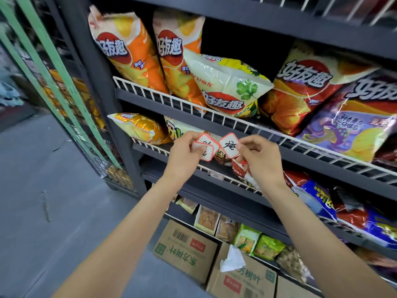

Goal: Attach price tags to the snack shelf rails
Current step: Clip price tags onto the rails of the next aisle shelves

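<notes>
My left hand pinches a small stack of white price tags with red borders and black handwriting. Beside it my right hand pinches a single red-bordered tag by its right edge. Both hands hover in front of the second shelf, just below the dark rail of the upper snack shelf with its white wire guard. A lower rail runs behind my wrists and carries a small tag on its front.
Large chip bags in orange, yellow-white and purple fill the top shelf. Smaller snack packs line the lower shelves. Cardboard boxes stand on the grey floor under the rack. A green-framed mesh cage stands at the left.
</notes>
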